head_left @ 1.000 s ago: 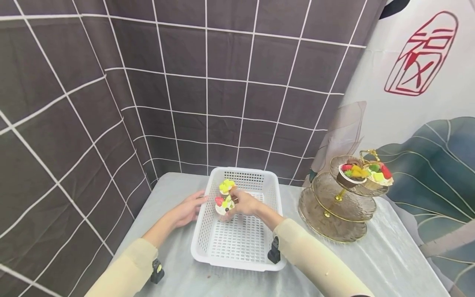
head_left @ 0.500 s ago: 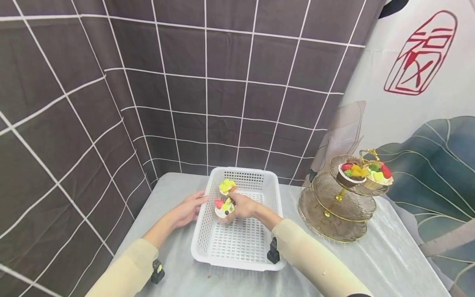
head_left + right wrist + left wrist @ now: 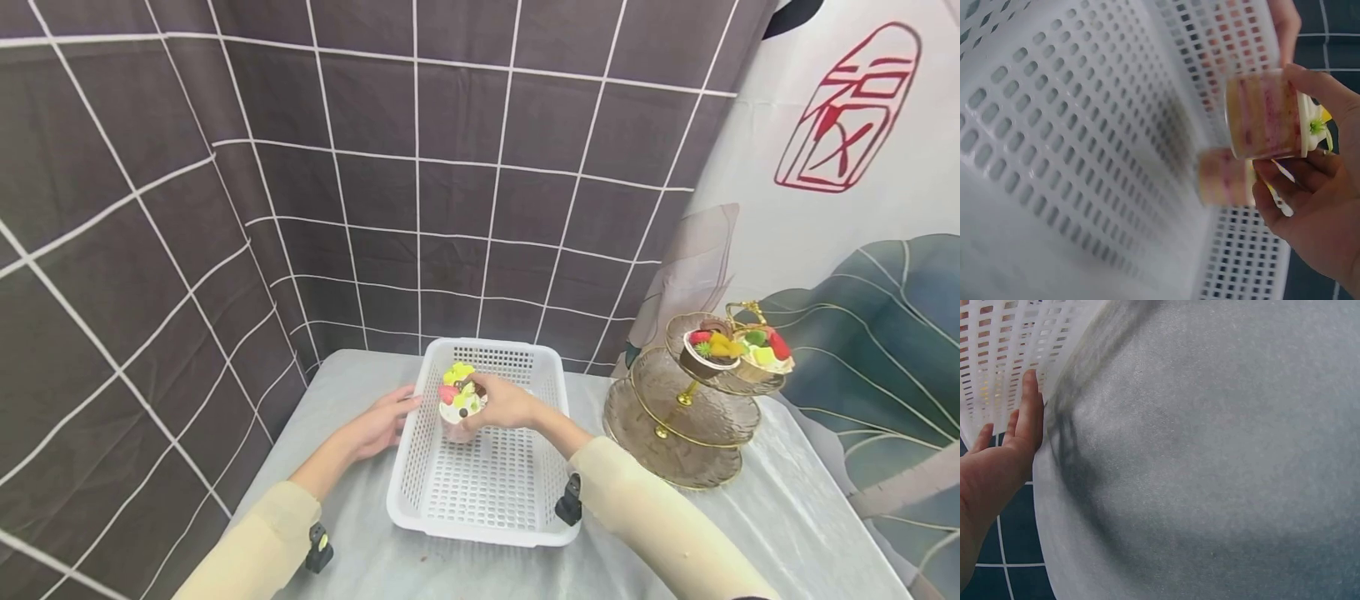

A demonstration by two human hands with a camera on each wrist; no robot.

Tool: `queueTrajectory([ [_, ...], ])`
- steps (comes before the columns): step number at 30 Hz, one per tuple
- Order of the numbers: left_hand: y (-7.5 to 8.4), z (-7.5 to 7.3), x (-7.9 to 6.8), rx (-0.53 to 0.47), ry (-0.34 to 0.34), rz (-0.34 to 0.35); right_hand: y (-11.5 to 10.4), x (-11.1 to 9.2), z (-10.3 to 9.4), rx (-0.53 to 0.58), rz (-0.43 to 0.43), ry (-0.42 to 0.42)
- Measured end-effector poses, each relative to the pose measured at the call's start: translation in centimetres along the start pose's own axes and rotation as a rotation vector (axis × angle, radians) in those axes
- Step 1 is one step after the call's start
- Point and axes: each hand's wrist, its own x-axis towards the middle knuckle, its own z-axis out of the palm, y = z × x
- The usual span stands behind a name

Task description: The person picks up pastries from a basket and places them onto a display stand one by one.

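My right hand [image 3: 504, 407] grips a layered cake cup [image 3: 457, 427] inside a white perforated plastic basket [image 3: 480, 536]. Cream and fruit pieces, pink, green and dark, top this cup. In the right wrist view, its clear side shows pink and yellow layers, with the thumb and fingers round the rim end; the cup [image 3: 1265, 115] is raised off the basket floor. Behind it stands a second cake cup [image 3: 458, 372] with yellow fruit on top, partly covered by the first. My left hand [image 3: 378, 423] rests straight fingers against the basket's left wall, plain too in the left wrist view.
To the right of the basket stands a three-tier glass stand [image 3: 678, 429] with gold edges. Its top tier carries a chocolate-coloured fruit cup [image 3: 708, 354] and a paler fruit cup [image 3: 765, 358]. A dark gridded curtain [image 3: 465, 200] hangs behind the grey-covered table [image 3: 337, 533].
My right hand has lifted the cake cup slightly and moved it a little away from me, so it now overlaps the yellow-topped cup. The left hand has stayed at the basket wall.
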Motion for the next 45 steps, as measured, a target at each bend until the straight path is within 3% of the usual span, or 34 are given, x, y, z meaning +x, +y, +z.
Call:
queueTrajectory([
  [10,0.3,-0.2,0.0,0.03,-0.02,-0.006,-0.2,-4.1,-4.0,0.016,-0.116,0.112],
  [19,0.3,0.0,-0.2,0.017,-0.013,-0.009,0.6,-9.5,-6.4,0.133,-0.053,0.308],
  [31,0.2,0.0,-0.2,0.014,-0.008,-0.013,2.2,-15.5,-8.0,0.251,0.04,0.581],
  [45,0.2,-0.1,-0.1,0.017,-0.019,-0.013,4.9,-20.2,-8.2,0.254,0.057,0.741],
])
